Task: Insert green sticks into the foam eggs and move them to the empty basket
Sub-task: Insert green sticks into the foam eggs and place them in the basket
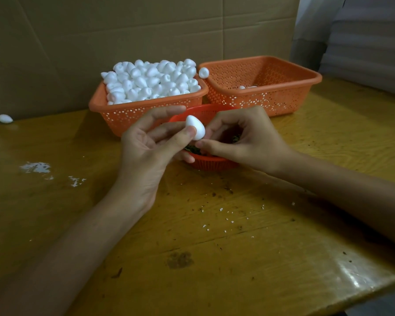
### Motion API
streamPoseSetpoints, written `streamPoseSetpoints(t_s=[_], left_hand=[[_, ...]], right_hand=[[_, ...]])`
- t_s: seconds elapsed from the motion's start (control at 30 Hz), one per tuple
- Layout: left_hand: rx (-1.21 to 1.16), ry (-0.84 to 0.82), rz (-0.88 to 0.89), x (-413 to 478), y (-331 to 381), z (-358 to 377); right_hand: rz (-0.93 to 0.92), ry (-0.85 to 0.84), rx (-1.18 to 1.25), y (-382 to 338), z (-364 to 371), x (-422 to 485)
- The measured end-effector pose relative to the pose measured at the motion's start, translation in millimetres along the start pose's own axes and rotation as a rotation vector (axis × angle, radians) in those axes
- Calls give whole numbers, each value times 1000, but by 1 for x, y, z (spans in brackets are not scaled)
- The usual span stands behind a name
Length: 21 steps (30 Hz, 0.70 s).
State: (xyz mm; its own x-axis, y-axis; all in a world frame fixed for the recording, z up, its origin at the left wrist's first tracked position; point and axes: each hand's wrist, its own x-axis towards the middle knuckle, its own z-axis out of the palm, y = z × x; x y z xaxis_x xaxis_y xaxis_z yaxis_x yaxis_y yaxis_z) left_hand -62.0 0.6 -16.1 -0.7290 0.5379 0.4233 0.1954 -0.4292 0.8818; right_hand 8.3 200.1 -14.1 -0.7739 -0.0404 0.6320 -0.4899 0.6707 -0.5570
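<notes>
Nearest, the table (214, 258) is carrying scattered white crumbs (224, 216) on the near side of the small red bowl (214, 162). Over that bowl's near-left rim the left hand (146, 151) is pinching one foam egg (195, 130) between thumb and fingers. The egg's long axis is standing steeply, narrow end up, broad end pointing down towards the bowl. The right hand (244, 140) is curling its fingers into the bowl just right of the egg, so it is the nearer one to the green sticks (193, 149). Whether it is gripping a stick I cannot tell, and the sticks are tangled and too hidden to count.

Behind the bowl two orange baskets are standing: the full basket (146, 115) behind-left, heaped with eggs beyond counting, and the near-empty basket (271, 99) behind-right, showing about two eggs (249, 87). One egg (203, 72) is sitting where their rims meet, and one stray egg (5, 118) is lying far left of the bowl.
</notes>
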Motion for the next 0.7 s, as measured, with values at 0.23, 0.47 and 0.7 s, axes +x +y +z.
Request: streamPoseSetpoints(t_s=[0.23, 0.47, 0.7], left_hand=[[-15, -40, -7, 0, 0, -2], [-10, -73, -9, 1, -1, -3], [-34, -94, -10, 2, -3, -7]], right_hand=[[-22, 22, 15, 4, 2, 0], [-43, 19, -21, 4, 2, 0], [-46, 29, 9, 5, 4, 0]])
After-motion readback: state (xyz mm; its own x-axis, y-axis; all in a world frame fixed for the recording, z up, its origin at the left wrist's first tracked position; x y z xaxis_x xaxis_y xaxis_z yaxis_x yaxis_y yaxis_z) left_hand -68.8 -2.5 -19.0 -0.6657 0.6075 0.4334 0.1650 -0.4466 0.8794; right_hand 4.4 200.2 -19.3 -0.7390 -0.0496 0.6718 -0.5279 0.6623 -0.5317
